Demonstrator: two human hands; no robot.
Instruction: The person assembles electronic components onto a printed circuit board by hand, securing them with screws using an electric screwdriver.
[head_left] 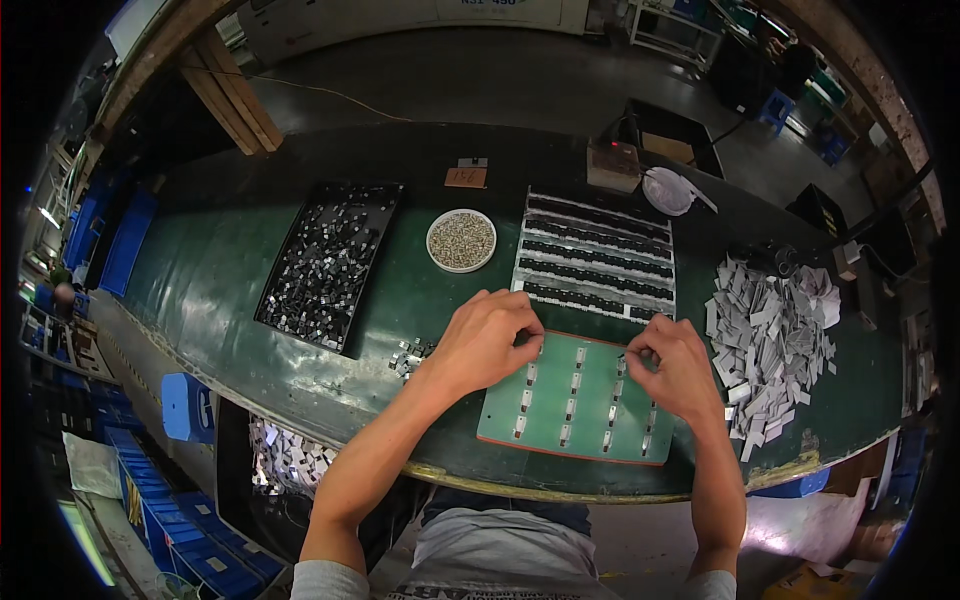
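A green board (545, 408) with an orange edge lies before me, bearing rows of small silver-and-dark metal pieces (571, 408). Over its far left corner is my left hand (487, 338), thumb and forefinger pinched together. My right hand (677, 368) is pinched at the board's far right side, close to a small piece. Whatever the fingertips hold is too small or hidden to name. A little heap of small metal parts (408, 357) lies beside my left wrist. Just beyond the board sits a white panel (519, 262) carrying several rows of black-and-silver strips.
Left of centre stands a black tray (384, 240) of small parts. A white bowl (460, 270) holds tiny brass-coloured pieces. Grey-white flat pieces (765, 350) are piled at the right. A brown box (612, 168) and a plastic-wrapped item (668, 192) stand at the back.
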